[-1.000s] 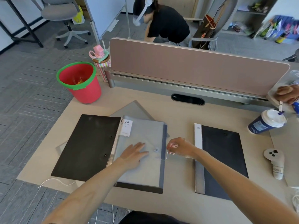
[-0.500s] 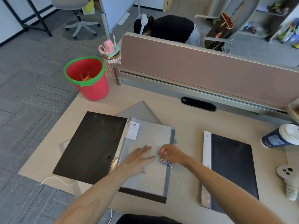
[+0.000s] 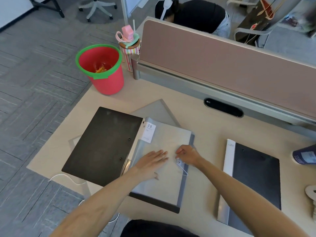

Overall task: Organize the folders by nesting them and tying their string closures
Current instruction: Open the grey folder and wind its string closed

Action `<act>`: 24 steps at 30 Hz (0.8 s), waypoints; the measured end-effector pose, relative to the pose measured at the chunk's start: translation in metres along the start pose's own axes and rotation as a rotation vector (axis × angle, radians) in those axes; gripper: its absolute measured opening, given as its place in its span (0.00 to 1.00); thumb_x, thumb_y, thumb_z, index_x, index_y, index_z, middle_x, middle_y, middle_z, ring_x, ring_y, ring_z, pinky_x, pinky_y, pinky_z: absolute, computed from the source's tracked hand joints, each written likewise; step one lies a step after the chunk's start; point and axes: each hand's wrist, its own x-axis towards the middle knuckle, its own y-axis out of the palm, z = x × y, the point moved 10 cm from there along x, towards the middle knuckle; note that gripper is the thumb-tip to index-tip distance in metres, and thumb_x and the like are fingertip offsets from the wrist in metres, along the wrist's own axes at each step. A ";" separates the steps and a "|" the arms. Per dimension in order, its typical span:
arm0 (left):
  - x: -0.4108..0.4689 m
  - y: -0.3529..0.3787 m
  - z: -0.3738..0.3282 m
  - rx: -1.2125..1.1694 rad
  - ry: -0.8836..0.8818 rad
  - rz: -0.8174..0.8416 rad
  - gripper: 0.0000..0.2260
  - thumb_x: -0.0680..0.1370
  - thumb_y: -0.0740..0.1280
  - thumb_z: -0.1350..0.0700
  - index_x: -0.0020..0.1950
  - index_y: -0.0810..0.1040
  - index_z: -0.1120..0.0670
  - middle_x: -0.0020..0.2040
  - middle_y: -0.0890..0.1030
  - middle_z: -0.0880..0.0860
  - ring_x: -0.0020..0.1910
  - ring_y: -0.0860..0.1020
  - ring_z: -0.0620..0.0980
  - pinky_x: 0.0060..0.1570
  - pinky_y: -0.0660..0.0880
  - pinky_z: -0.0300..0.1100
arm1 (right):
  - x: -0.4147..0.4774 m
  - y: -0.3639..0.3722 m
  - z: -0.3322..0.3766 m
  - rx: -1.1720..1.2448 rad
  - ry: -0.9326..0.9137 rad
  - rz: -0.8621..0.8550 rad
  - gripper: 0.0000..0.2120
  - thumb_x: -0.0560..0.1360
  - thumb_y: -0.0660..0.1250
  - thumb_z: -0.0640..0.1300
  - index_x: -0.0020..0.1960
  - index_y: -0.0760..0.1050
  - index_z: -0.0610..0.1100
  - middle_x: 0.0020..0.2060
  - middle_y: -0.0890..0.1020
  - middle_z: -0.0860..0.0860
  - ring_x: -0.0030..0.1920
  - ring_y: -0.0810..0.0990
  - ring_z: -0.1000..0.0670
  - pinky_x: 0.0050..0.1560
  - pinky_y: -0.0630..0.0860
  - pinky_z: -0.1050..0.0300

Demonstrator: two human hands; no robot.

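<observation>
Two folders nested at tabletop left: translucent folder (image 3: 160, 161) inside open black folder (image 3: 104, 146). My left hand (image 3: 150, 162) flat, released, pinning it; right hand (image 3: 187, 155) pinching string (image 3: 183, 169) at button, tie unfinished. Black folder at right (image 3: 256, 182) untouched.

A red bucket (image 3: 104, 71) with a green rim stands at the far left corner of the worktop (image 3: 201, 132), just beside a striped cup (image 3: 130, 48) with a pink lid. A pink divider (image 3: 222, 62) backs the worktop; a dark blue paper cup (image 3: 304, 155) sits at the right edge.
</observation>
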 end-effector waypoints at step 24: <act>0.001 -0.001 -0.005 0.033 -0.030 0.028 0.38 0.78 0.66 0.48 0.80 0.47 0.54 0.81 0.43 0.53 0.79 0.42 0.52 0.76 0.44 0.46 | -0.050 -0.002 -0.027 -0.610 -0.155 0.059 0.11 0.77 0.56 0.46 0.48 0.78 0.50 0.51 0.83 0.47 0.50 0.80 0.43 0.46 0.73 0.53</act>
